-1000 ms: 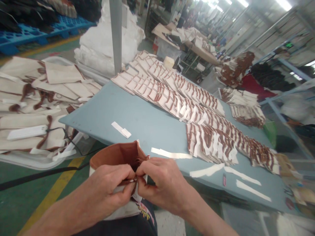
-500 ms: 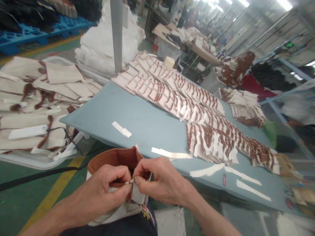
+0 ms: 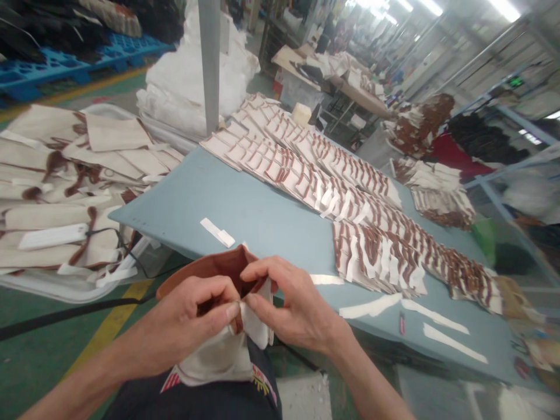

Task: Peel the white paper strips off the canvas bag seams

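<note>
A: What could be spoiled here?
B: The edge of the soft, open cream cloth pouch with a brown lining [image 3: 214, 359] might be lost if the pinch is too loose. It might be bent crooked if one side is pulled harder.

A: How is it held?
B: It is pinched by the bare left hand [image 3: 188, 321] and the bare right hand [image 3: 297, 306], fingers kept narrow. Whether something tiny is held too cannot be told.

A: Where is the pouch?
B: With the fingertips as clock middle, its lining is seen from ten to twelve o'clock, its cream side at seven. The flat blue-grey table [image 3: 284, 233] is seen at one.
</note>
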Available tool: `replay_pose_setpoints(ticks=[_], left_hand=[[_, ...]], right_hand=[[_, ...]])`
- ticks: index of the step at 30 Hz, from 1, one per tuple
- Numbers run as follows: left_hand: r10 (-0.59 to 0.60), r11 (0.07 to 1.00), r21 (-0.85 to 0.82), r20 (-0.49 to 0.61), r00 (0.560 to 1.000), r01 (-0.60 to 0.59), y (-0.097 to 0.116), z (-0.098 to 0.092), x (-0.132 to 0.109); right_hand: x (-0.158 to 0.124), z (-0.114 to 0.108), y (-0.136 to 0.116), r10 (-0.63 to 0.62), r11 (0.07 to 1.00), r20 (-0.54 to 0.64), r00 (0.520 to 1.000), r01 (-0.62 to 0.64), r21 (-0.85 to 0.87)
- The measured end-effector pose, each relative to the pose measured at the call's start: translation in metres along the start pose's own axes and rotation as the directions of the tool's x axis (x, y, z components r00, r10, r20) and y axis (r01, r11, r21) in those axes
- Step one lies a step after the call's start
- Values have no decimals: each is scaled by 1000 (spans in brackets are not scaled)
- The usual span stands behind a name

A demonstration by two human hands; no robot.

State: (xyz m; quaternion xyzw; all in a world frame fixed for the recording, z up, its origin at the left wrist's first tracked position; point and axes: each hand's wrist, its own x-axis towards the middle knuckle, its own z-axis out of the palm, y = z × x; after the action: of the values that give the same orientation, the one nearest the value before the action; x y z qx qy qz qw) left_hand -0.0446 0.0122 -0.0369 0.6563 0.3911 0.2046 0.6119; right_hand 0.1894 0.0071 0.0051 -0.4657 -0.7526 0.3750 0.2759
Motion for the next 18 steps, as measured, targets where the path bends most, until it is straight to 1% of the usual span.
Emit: replay_pose_setpoints(ticks=[2, 3, 4, 6, 8, 9, 11, 13, 16, 18], left_hand=[[-3, 995, -101, -6, 1000, 3, 1, -3, 3], [3, 992, -128, -25, 1000, -6, 2, -4, 4], [13, 991, -136, -46, 999, -19, 3, -5, 5], [28, 994, -104, -101, 995, -39, 7, -6, 7], [27, 999, -41, -166, 986, -34, 12, -6, 9], [22, 1000, -16, -189, 982, -25, 14, -6, 10], [11, 1000, 13, -212, 977, -9, 18, -7, 13], [38, 999, 7, -199, 979, -37, 20, -10, 17], [75, 996, -33, -186, 980, -82, 19, -13, 23], [70, 996, -33, -179, 981, -77, 17, -12, 24]], right_hand=[[-2, 1, 7, -30, 999, -139, 990, 33, 20], [-4, 4, 10, -9, 999, -197, 980, 17, 35], [-7, 7, 12, 38, 999, -230, 972, -28, 46], [-12, 15, 13, 144, 989, -226, 963, -138, 45], [-15, 25, 13, 202, 979, -192, 960, -202, 20], [-16, 30, 13, 208, 978, -187, 960, -209, 13], [-14, 38, 13, 194, 980, -225, 955, -197, 11], [-12, 42, 14, 176, 984, -276, 945, -178, 17], [-10, 39, 15, 155, 988, -298, 942, -146, 54], [-13, 35, 15, 157, 987, -292, 943, -142, 72]])
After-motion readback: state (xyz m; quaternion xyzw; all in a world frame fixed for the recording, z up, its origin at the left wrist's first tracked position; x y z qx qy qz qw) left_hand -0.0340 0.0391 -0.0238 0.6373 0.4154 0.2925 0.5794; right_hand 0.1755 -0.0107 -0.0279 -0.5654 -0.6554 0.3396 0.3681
